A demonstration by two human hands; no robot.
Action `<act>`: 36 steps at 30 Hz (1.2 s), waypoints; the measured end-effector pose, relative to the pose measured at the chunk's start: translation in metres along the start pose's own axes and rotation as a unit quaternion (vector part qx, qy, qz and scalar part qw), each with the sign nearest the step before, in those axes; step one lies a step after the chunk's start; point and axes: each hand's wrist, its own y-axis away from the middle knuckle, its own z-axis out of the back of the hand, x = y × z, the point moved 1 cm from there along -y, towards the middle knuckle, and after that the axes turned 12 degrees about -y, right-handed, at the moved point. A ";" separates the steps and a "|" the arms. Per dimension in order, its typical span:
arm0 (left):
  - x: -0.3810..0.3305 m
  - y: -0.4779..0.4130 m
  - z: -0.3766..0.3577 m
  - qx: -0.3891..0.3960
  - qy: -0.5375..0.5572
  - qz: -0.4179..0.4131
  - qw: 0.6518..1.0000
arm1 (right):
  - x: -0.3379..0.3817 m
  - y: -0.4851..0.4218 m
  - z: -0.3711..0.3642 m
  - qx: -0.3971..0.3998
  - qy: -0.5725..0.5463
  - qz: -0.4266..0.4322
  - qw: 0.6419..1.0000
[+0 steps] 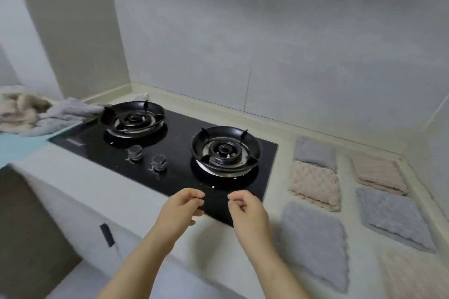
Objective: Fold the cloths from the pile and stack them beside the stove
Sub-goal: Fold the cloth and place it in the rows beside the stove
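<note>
A pile of unfolded grey and beige cloths lies on the counter left of the black two-burner stove. Right of the stove, several folded cloths lie flat on the counter: a grey one at the back, a beige one in front of it, a large grey one nearest me, and further right a beige one, a grey one and a pale one. My left hand and my right hand hover over the stove's front right corner, fingers loosely curled, holding nothing.
Two knobs sit at the stove's front. A light blue surface adjoins the counter at the left. Tiled walls close off the back and the right. The counter's front edge drops to a cabinet with a dark handle.
</note>
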 end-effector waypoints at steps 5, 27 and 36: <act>0.073 0.030 0.127 -0.114 0.042 0.057 0.991 | 0.023 0.032 -0.140 0.156 -0.025 -0.012 0.987; 0.247 0.055 0.495 -0.336 0.114 0.168 0.920 | 0.094 0.085 -0.564 0.421 -0.015 -0.040 0.906; 0.254 -0.096 0.621 -0.299 0.110 0.166 0.933 | 0.130 -0.040 -0.726 0.384 -0.029 -0.048 0.922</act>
